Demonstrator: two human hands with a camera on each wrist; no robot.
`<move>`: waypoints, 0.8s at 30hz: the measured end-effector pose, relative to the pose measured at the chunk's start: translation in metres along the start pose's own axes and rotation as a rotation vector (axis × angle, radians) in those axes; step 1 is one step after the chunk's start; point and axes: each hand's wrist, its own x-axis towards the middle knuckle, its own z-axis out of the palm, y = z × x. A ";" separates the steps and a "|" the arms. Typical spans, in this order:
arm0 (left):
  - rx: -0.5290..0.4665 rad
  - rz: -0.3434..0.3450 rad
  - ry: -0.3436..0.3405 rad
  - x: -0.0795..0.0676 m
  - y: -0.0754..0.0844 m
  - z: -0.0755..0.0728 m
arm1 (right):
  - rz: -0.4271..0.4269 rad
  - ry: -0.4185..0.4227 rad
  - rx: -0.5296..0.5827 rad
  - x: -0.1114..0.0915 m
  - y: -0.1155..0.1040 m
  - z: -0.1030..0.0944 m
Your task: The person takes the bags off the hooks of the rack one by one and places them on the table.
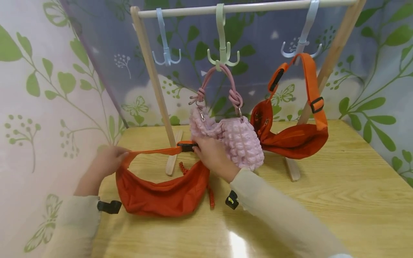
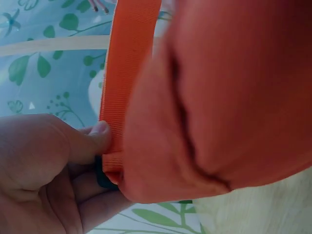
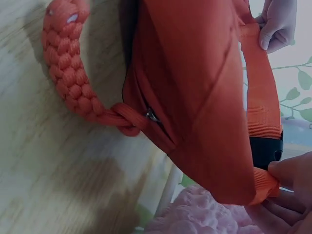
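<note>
Between both hands hangs an orange-red waist bag (image 1: 162, 193), close over the table, its orange strap (image 1: 155, 151) stretched along the top. My left hand (image 1: 109, 159) pinches the strap where it joins the bag's left end, thumb (image 2: 100, 136) on the webbing. At the other end my right hand (image 1: 214, 154) grips the strap beside its black buckle (image 1: 186, 146). A braided orange cord (image 3: 66, 63) dangles from the bag's zipper at the right end. Right behind my right hand is a pink puffy handbag (image 1: 243, 143), its handle on a green hook (image 1: 222, 53).
A wooden rack with a white rail (image 1: 251, 7) stands at the back of the table (image 1: 338, 200). Another orange waist bag (image 1: 297, 141) hangs at right from a pale hook (image 1: 301, 43). A blue hook (image 1: 166, 53) hangs at left. Leaf-patterned walls (image 1: 58, 107) border the table.
</note>
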 end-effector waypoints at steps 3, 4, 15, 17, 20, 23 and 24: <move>-0.011 -0.012 -0.050 -0.002 -0.002 0.004 | 0.008 -0.029 0.009 0.000 -0.001 0.006; -0.007 -0.012 -0.060 -0.002 -0.004 0.005 | 0.014 -0.035 0.008 0.000 -0.001 0.007; 0.008 -0.032 -0.209 -0.004 -0.014 0.017 | 0.048 -0.123 0.008 -0.005 -0.003 0.023; 0.029 -0.013 -0.228 -0.002 -0.018 0.021 | 0.060 -0.154 0.003 -0.006 -0.003 0.024; 0.036 0.020 -0.244 0.001 -0.022 0.028 | 0.073 -0.187 -0.012 -0.007 -0.003 0.024; 0.007 0.047 -0.261 0.003 -0.025 0.034 | 0.100 -0.261 -0.006 -0.007 -0.002 0.025; -0.010 0.051 -0.272 0.003 -0.025 0.036 | 0.111 -0.292 -0.005 -0.007 -0.002 0.025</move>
